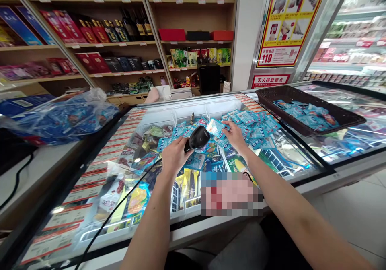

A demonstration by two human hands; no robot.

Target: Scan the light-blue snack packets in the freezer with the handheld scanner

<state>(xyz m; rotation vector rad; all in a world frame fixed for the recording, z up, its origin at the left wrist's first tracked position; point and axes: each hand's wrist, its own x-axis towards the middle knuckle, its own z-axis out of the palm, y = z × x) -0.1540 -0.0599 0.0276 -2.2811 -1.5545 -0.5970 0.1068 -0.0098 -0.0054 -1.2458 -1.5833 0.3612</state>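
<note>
A black corded barcode scanner (199,138) is in the grip of my left hand (175,154), its head turned toward the right. Between the fingertips of my right hand (235,136) is a small blue packet (214,127), held up close to the scanner's front. Many similar blue packets (259,130) lie heaped on the glass top of the freezer beneath and behind both hands. From the scanner a dark cord (120,205) runs down toward the lower left.
To the right, a brown plastic tray (304,125) with more blue packets rests on the freezer. A clear plastic bag (69,113) of blue packs sits at left. Shelves (120,44) of boxes and bottles stand behind. Near the front edge is a blurred-out patch (230,193).
</note>
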